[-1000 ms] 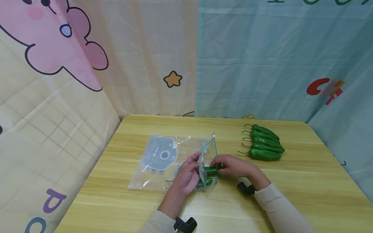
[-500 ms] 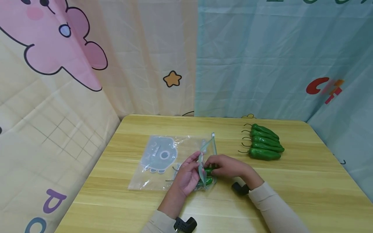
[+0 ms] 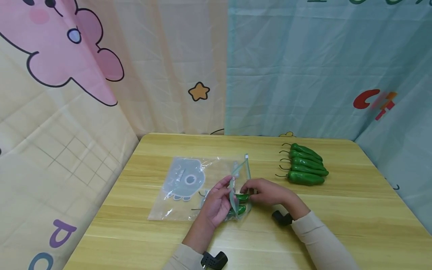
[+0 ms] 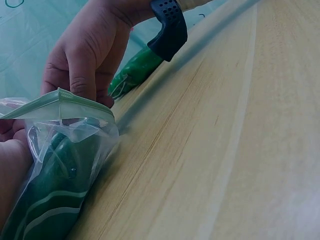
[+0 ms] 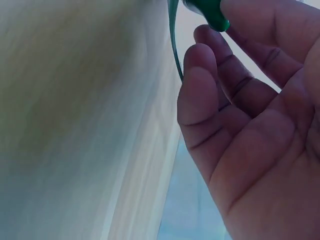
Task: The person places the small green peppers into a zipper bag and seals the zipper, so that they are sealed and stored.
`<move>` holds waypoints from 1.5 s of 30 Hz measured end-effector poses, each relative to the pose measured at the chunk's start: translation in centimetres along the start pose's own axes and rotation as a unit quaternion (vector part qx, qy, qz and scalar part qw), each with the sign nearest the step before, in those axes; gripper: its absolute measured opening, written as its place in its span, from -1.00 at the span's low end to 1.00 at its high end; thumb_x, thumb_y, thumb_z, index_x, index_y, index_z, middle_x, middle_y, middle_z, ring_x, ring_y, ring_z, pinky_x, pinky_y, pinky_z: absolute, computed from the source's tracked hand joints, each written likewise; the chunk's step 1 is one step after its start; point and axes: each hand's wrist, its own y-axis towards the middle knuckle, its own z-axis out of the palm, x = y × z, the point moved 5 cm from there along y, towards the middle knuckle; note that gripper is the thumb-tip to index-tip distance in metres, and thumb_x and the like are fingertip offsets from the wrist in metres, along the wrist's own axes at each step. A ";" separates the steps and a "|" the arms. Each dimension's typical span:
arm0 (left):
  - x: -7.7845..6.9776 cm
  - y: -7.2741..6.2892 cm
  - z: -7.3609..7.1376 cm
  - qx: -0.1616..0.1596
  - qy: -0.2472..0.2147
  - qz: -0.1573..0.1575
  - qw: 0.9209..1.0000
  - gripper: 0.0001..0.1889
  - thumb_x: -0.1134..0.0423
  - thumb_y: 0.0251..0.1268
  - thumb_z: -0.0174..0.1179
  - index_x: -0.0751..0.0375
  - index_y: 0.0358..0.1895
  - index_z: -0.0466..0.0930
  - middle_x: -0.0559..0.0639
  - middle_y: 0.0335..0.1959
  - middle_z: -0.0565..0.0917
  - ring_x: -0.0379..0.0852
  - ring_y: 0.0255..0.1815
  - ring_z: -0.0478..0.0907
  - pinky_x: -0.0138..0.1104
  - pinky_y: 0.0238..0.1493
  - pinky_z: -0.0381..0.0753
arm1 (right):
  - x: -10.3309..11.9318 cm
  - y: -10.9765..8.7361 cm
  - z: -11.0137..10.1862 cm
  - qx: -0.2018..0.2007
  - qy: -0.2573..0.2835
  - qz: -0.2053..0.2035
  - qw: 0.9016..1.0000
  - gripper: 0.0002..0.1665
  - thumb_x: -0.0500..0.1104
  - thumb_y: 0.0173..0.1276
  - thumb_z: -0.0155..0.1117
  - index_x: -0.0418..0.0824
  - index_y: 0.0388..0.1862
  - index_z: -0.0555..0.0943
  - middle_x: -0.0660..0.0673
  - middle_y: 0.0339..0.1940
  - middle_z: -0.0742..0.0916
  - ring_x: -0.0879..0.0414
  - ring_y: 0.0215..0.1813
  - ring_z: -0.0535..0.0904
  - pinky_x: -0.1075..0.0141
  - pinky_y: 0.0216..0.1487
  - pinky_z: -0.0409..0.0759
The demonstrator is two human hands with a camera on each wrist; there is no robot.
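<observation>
A clear zip bag (image 3: pixel 216 165) with a grey-blue cartoon print lies on the table, its mouth facing right. My left hand (image 3: pixel 217 204) holds the near side of the mouth, thumb and fingers at the pale green zip strip (image 4: pixel 60 102). Two green peppers show at the mouth: one pepper (image 3: pixel 242 197) has its tip poking out, and a nearer pepper (image 3: pixel 239 210) lies inside. My right hand (image 3: pixel 268 191) is at the opening, with thumb and fingertips close together on the bag's edge. In the right wrist view, a pepper tip (image 5: pixel 215 17) shows just beyond these fingers.
Several green peppers (image 3: pixel 306 178) lie in a row at the back right of the wooden table (image 3: pixel 141 240), stems pointing left. Behind the table hang printed curtains (image 3: pixel 290 75). A black wrist camera (image 3: pixel 214 260) sits on my left wrist, another camera (image 3: pixel 281 218) on my right.
My right hand pushed the upper pepper leftward into the bag, then drew back slightly to the right, baring the pepper's tip. My left hand keeps its place at the mouth.
</observation>
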 end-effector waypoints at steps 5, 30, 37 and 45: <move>0.0 0.1 0.0 0.001 -0.003 -0.001 1.000 -0.60 0.54 0.40 -0.17 0.10 0.07 0.57 -0.03 0.18 0.45 -0.26 -0.23 0.48 -0.43 -0.26 0.55 | 0.1 0.0 0.0 -0.001 0.006 -0.004 1.000 -0.75 -0.37 0.38 0.20 -0.10 -0.08 0.65 0.09 -0.18 0.66 0.15 -0.16 0.51 0.18 -0.04 0.56; 0.0 0.1 0.0 0.009 -0.003 0.000 1.000 -0.61 0.53 0.41 -0.14 0.11 0.10 0.56 0.03 0.25 0.45 -0.24 -0.17 0.51 -0.44 -0.23 0.56 | 0.8 0.9 0.6 -0.009 0.011 -0.009 1.000 -0.75 -0.37 0.38 0.19 -0.11 -0.07 0.64 0.07 -0.17 0.68 0.16 -0.16 0.54 0.22 -0.07 0.58; 0.1 0.2 0.0 0.012 -0.003 -0.002 1.000 -0.62 0.53 0.40 -0.14 0.12 0.08 0.57 0.02 0.22 0.45 -0.26 -0.21 0.49 -0.43 -0.24 0.56 | -0.1 -0.4 -1.1 -0.046 -0.012 0.005 0.999 -0.77 -0.34 0.40 0.22 -0.21 0.01 0.63 -0.04 -0.08 0.70 0.08 -0.02 0.58 0.04 0.06 0.59; 0.1 0.2 0.0 0.000 0.001 -0.002 1.000 -0.61 0.55 0.40 -0.14 0.11 0.07 0.58 -0.01 0.18 0.45 -0.24 -0.22 0.47 -0.41 -0.23 0.55 | -1.0 -2.0 -3.3 -0.076 -0.009 0.024 0.997 -0.76 -0.30 0.43 0.22 -0.25 0.05 0.61 -0.11 -0.06 0.69 0.04 -0.05 0.56 0.09 -0.03 0.60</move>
